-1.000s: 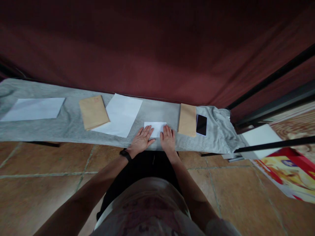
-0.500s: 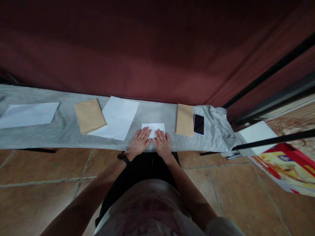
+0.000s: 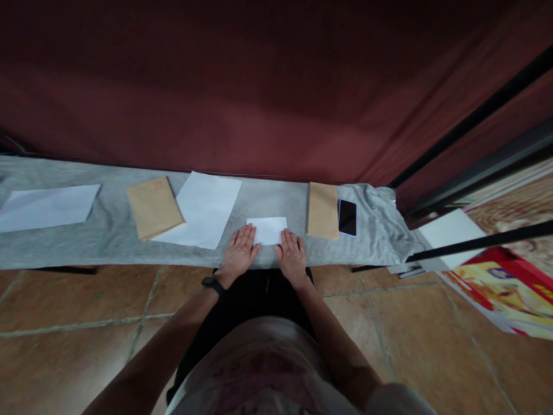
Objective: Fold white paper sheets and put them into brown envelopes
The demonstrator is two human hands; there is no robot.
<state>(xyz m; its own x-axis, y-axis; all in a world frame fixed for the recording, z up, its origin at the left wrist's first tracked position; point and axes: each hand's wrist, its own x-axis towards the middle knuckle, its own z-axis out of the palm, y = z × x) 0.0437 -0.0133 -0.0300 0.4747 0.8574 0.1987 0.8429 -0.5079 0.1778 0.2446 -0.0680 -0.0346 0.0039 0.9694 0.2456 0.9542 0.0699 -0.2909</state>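
Observation:
A small white folded paper [image 3: 267, 230] lies on the grey cloth in front of me. My left hand [image 3: 240, 250] rests flat at its left edge, fingers stretched out, with a dark band on the wrist. On the paper's right edge lies my right hand [image 3: 292, 253], also flat with its fingers extended. Neither hand grips anything. To the left is a larger white sheet [image 3: 207, 210], partly covered by a brown envelope [image 3: 154, 208]. Right of my right hand sits a stack of brown envelopes [image 3: 322, 211].
A phone [image 3: 347, 218] lies beside the right envelopes. More white paper [image 3: 47, 207] is at the far left of the cloth-covered table [image 3: 116, 253]. Dark red fabric [image 3: 259, 115] hangs behind it. Black bars [image 3: 479, 245] and a colourful box [image 3: 510, 291] stand at the right.
My hands have slid apart, from the middle of the small paper to its left and right edges. More of its surface shows. The view has shifted slightly.

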